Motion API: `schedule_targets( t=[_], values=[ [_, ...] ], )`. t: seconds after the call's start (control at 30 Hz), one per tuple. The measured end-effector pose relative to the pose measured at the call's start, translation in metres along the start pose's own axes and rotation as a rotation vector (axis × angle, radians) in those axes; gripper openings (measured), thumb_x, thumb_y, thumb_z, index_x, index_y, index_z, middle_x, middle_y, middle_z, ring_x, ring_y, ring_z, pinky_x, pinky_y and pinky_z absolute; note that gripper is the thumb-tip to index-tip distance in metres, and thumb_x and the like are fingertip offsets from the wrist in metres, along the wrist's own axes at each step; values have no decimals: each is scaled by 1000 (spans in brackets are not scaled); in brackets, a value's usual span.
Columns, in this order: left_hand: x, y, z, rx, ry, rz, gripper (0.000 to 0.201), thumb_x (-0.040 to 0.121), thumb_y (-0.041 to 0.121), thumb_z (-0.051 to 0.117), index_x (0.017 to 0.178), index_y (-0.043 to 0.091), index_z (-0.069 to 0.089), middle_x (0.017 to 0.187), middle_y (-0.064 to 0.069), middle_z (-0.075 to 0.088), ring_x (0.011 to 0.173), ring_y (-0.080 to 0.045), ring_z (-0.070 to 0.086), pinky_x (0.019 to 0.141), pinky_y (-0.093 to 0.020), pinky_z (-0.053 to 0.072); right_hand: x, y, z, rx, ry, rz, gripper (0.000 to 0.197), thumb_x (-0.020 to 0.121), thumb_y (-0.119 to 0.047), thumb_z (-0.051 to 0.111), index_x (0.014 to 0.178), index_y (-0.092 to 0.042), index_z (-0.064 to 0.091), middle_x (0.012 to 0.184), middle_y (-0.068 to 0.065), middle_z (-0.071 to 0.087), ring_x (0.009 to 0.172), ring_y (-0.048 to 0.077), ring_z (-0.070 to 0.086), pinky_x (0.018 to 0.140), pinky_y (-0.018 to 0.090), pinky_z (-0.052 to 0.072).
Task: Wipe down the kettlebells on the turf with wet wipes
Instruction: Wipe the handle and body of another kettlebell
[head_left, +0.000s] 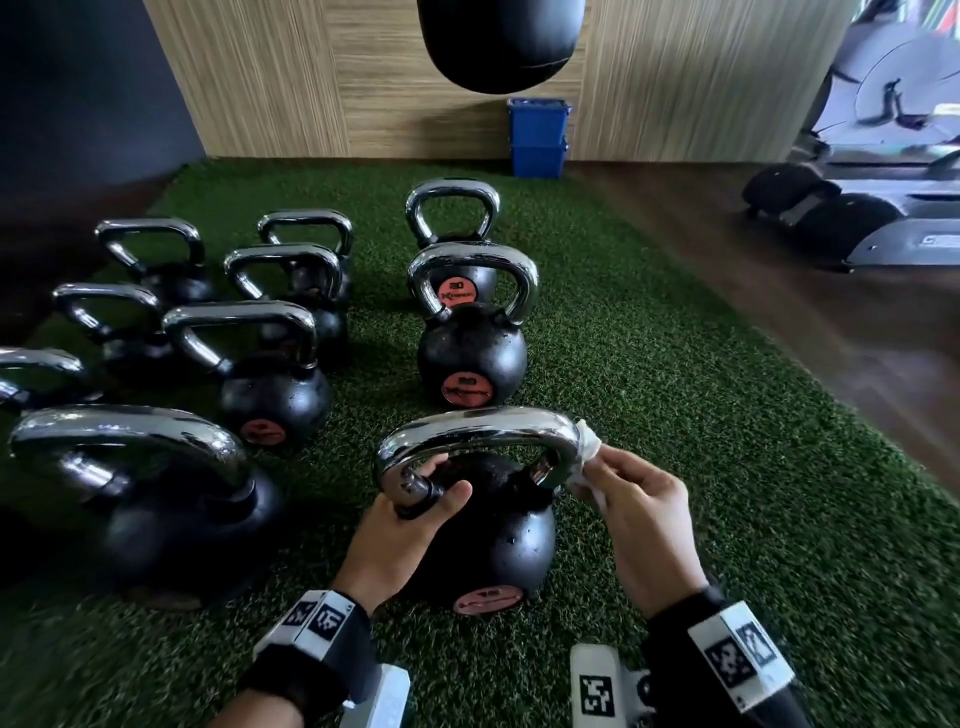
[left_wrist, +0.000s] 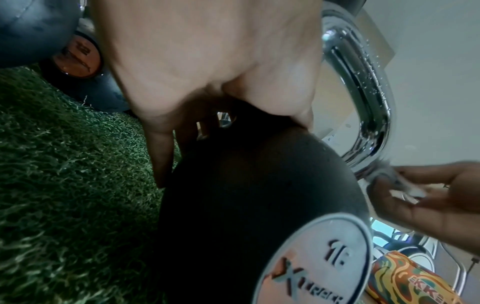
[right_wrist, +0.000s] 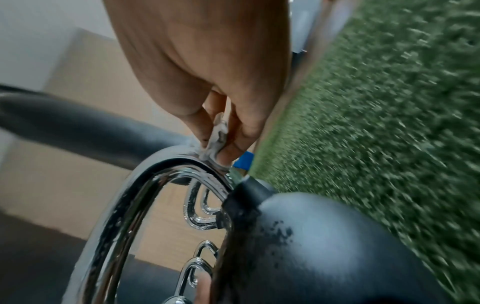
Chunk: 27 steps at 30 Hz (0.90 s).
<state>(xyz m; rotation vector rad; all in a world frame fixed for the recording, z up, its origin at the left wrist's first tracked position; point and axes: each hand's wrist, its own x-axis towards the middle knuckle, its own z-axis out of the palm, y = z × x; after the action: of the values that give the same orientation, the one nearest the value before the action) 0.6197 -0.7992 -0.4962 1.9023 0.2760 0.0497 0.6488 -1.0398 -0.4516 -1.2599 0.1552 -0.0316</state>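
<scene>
Nearest on the green turf (head_left: 727, 395), the kettlebell (head_left: 488, 540) is steadied by the left hand (head_left: 400, 525), curled round the left root of its chrome handle (head_left: 478, 431). A white wet wipe (head_left: 587, 447) is pinched by the right hand (head_left: 639, 514) against the handle's right bend. 9 more kettlebells (head_left: 470, 348) are ranged farther off.

Setting: gym floor

Indoor gym. Evidence: green turf (head_left: 649, 364) carrying rows of chrome-handled kettlebells (head_left: 470, 353); black punching bag (head_left: 501, 41) hanging overhead; cardio machine (head_left: 883, 156) on adjoining wood floor; stacked blue bins (head_left: 538, 137) against wood-panel wall.
</scene>
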Motion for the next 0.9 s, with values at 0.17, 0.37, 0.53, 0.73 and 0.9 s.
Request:
schedule_targets(
  t=[0.17, 0.37, 0.53, 0.73, 0.9],
  values=[
    [-14, 25, -14, 302, -51, -168, 68, 57, 97, 56, 98, 46, 73, 98, 16, 75, 97, -10, 70, 94, -33, 55, 1, 14, -8, 55, -119, 173, 15, 90, 3, 65, 101, 3, 75, 105, 26, 74, 91, 28, 72, 83, 33, 59],
    [-48, 40, -42, 578, -183, -70, 51, 86, 76, 56, 80, 30, 76, 74, 13, 77, 70, -6, 73, 71, -32, 59, -30, 0, -36, -402, -360, 175, 36, 70, -33, 86, 104, -24, 79, 103, 2, 79, 102, 23, 73, 94, 41, 54],
    [-69, 52, -15, -310, -378, -35, 37, 84, 54, 66, 114, 35, 78, 116, 3, 78, 107, -18, 75, 86, -31, 63, -58, -11, -10, -304, -494, 36, 36, 72, -28, 90, 105, -20, 78, 104, 7, 78, 99, 24, 75, 83, 28, 59],
    [-66, 51, 1, -600, -342, 110, 44, 90, 42, 77, 114, 5, 76, 125, -14, 73, 119, -27, 69, 95, -30, 58, -65, -28, 21, -486, -268, -320, 46, 60, -47, 88, 88, -24, 60, 79, -6, 69, 63, 7, 57, 56, 20, 47],
    [-66, 71, -9, -484, -86, 339, 29, 89, 38, 76, 112, 23, 80, 112, -6, 79, 109, -21, 75, 92, -24, 58, -54, -40, 6, -690, -357, -400, 80, 57, -54, 87, 127, -43, 48, 106, -21, 56, 92, 4, 58, 72, 23, 51]
  ],
)
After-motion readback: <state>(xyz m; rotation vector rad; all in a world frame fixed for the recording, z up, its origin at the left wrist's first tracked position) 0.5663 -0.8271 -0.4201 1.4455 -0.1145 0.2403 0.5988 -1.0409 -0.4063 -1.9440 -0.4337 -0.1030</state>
